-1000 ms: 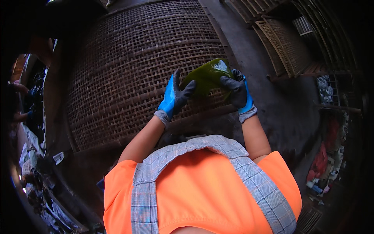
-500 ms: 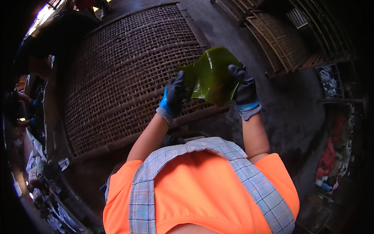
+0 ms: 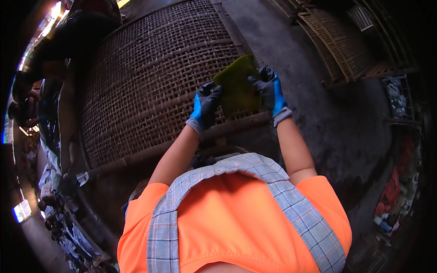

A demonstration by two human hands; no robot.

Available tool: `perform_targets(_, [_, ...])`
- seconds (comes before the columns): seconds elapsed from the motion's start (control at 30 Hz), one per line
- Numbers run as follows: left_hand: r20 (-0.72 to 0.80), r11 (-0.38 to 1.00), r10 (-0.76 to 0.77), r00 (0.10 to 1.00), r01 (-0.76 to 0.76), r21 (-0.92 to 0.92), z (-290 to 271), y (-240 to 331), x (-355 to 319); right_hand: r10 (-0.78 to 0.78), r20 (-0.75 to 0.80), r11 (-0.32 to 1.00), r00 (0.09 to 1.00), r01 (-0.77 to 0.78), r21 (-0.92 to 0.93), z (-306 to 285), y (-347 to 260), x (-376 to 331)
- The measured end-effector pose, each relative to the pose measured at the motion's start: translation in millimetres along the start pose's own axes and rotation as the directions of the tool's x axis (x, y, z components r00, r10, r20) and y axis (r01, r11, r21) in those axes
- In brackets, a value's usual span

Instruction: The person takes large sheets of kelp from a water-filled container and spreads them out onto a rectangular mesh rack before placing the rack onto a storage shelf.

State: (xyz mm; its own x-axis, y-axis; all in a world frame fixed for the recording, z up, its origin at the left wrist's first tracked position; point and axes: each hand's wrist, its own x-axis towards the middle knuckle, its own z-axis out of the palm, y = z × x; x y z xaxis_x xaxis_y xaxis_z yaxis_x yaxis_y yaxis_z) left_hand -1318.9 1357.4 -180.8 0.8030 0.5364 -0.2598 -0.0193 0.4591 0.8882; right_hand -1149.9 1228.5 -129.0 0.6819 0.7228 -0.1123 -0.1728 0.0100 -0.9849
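Between my two gloved hands hangs a glossy, see-through, dark green sheet [image 3: 237,84] of floppy material, its kind not plain from the frames. My left hand [image 3: 207,103], in a black and blue glove, pinches its left edge. The right edge is gripped by my right hand [image 3: 271,91], in a matching glove, with the thumb toward the sheet. The sheet is spread fairly flat over the near right corner of a large woven bamboo rack [image 3: 159,77]. Through it, parts of the weave are hidden.
Another bamboo rack [image 3: 337,45] lies at the far right. A wire basket [image 3: 398,95] with pale crumpled stuff stands below it, above a red heap [image 3: 391,189]. At the far left, another person's arms [image 3: 29,109] show dimly. Grey floor [image 3: 332,123] extends along the right.
The sheet has gone from folded and wavy to flatter and more upright. My right hand has moved left, closer to my left hand, which has shifted slightly right.
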Motion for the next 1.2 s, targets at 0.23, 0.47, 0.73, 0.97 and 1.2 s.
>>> perform_targets(0.23, [-0.321,0.802,0.325,0.889,-0.080,0.592,20.1,-25.0,-2.8,0.147,-0.134,0.989,0.980,-0.150,-0.011,-18.0,89.8,-11.8])
perform_targets(0.47, [-0.373,0.692,0.382,0.845,0.006,0.722,-13.4,-71.4,13.8,0.326,-0.003,0.932,0.945,-0.321,0.169,-21.1,81.1,-8.1])
perform_targets(0.73, [-0.408,0.841,0.422,0.810,-0.181,0.510,-42.1,-40.4,-46.3,0.128,0.039,0.282,0.991,0.001,-0.959,-5.1,40.6,15.0])
perform_targets(0.97, [-0.619,0.885,0.448,0.645,-0.419,0.204,-157.2,27.3,-154.4,-0.171,0.043,0.832,0.984,0.167,-0.528,34.3,56.8,34.4])
perform_targets(1.2, [-0.933,0.836,0.340,0.114,-0.490,0.245,-378.1,16.2,-290.6,0.087,0.571,0.852,0.817,0.236,-0.468,316.4,4.1,13.7])
